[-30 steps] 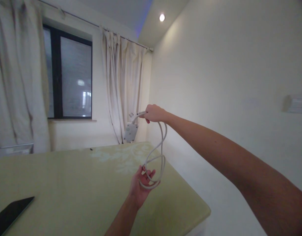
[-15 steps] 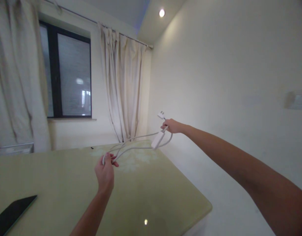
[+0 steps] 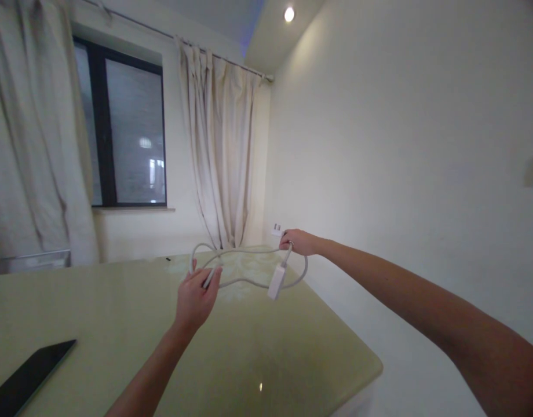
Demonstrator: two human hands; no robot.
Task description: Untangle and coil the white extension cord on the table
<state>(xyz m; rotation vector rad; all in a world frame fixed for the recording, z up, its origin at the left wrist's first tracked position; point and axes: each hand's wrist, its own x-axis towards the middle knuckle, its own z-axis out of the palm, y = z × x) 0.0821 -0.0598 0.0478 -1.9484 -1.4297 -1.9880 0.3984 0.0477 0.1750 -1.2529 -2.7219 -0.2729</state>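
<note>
A white power cord hangs in loops between my two hands, above the table. My left hand is closed round the looped cord, its thumb lying along one strand. Out to the right, my right hand grips the cord close to its plug, whose prongs point up. Below that hand dangles a white rectangular block, tilted, on a short length of cord. It looks like a socket end or an adapter; I cannot tell which.
The yellow-green glossy table has a rounded front right corner. A dark flat panel lies at its left, and a small black object near the far edge. Curtains and a window stand behind; a wall borders the right.
My right hand has come down with the plug, and the white block hangs lower. My left hand has shifted slightly right, and a cord loop now rises above it.
</note>
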